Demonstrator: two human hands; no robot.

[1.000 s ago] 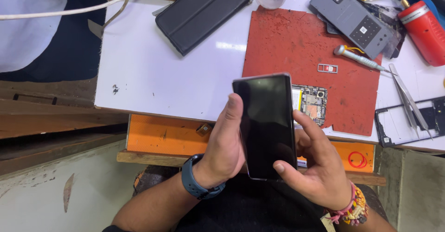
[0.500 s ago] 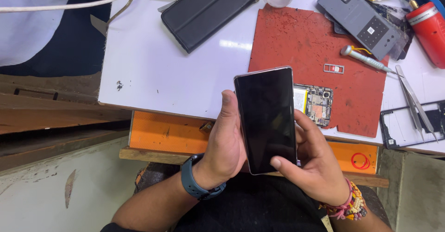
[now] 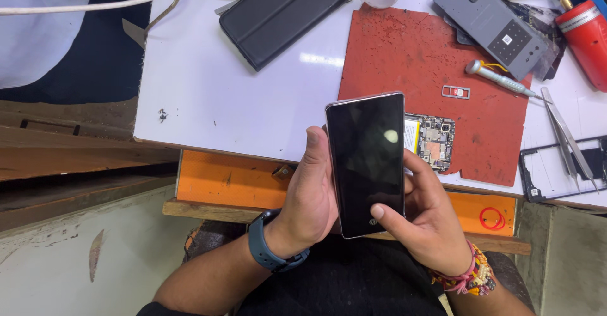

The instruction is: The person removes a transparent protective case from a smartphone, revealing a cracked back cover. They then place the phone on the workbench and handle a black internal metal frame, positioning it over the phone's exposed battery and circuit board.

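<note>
We see the dark-screened phone (image 3: 367,163) upright between both hands, above the table edge (image 3: 253,148), long axis running away from us; our left hand (image 3: 310,196) clasps its left edge; our right hand (image 3: 430,221) cups the right, thumb on the lower glass.

glossy black slab phone (image 3: 368,161) | rust-red speckled rubber work mat (image 3: 404,57) | matte black fabric folio case (image 3: 281,12) | grey plastic back cover (image 3: 490,22) | orange shelf edge (image 3: 221,180) | white tabletop (image 3: 215,95)
</note>
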